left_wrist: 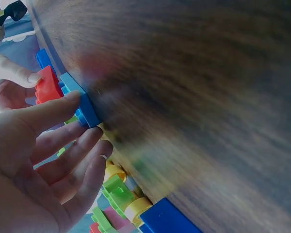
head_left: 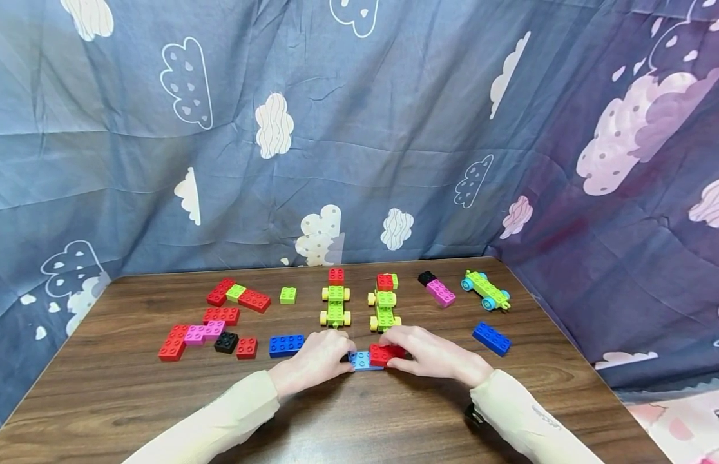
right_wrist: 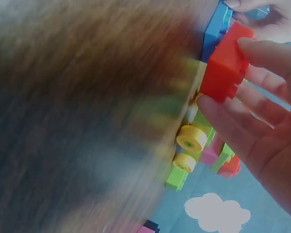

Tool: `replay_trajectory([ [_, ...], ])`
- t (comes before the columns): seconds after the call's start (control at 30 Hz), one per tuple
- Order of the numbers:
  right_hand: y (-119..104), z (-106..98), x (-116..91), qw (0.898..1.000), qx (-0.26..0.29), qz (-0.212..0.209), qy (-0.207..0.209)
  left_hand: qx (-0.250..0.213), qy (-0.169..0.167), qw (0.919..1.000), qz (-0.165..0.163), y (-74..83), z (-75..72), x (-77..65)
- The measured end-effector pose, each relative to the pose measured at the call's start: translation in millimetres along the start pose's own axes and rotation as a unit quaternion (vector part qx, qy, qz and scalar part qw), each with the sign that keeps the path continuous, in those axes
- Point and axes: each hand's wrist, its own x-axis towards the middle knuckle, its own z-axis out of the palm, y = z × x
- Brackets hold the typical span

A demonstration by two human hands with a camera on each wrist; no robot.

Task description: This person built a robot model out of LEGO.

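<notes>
At the middle of the table, my left hand pinches the left end of a light blue building brick, its thumb on the near face in the left wrist view. My right hand grips a red building brick between thumb and fingers. The red brick overlaps the right part of the light blue brick, set lengthwise along it. In the right wrist view the red brick juts past the end of the light blue one.
Behind the hands stand two green cars with yellow wheels. A dark blue brick lies left, another dark blue brick right. Several red, pink and black bricks sit left. A blue-wheeled green car base is back right.
</notes>
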Motion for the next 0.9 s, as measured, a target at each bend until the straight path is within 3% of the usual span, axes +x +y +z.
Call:
replay_trajectory([
  [0.9, -6.8, 1.9, 4.5, 1.000, -0.015, 0.018, 0.000, -0.005, 0.006, 1.0000, -0.005, 1.8, 2.2, 0.8],
])
